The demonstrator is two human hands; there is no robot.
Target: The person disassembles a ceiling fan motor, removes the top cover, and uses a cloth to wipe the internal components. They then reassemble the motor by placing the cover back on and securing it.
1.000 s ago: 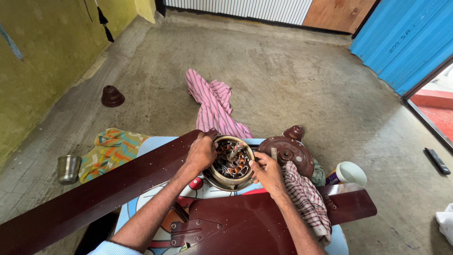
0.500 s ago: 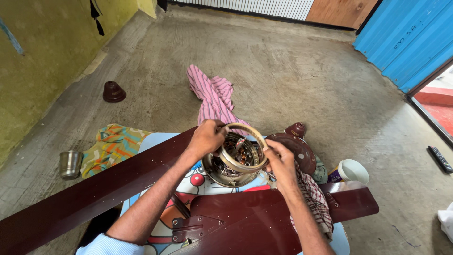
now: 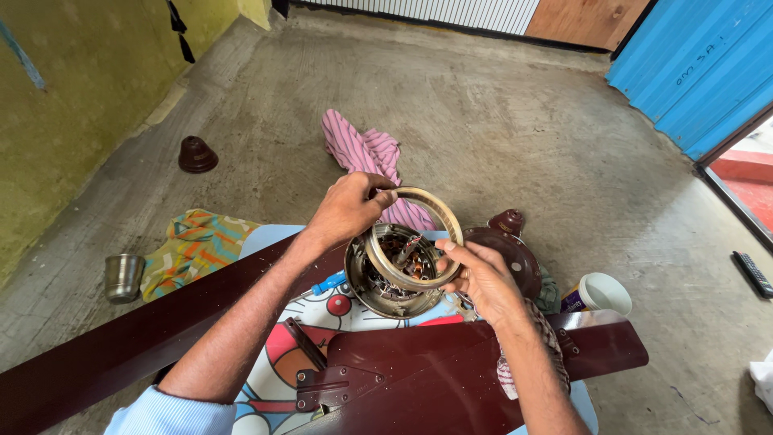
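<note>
Frame centre: left hand (image 3: 346, 211) and right hand (image 3: 481, 278) each grip closed on the metal ring (image 3: 415, 239), lifted tilted off the opened fan motor (image 3: 388, 278); windings exposed, blades (image 3: 451, 370) still attached.

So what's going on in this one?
A person is at a low table with a taken-apart ceiling fan. Both hands hold a metal ring, tilted up above the open motor housing, whose copper windings show. The left hand grips the ring's far edge, the right hand its near edge. Dark red fan blades lie across the table, a round motor cover sits beside the housing, and a steel cup stands on the floor.
</note>
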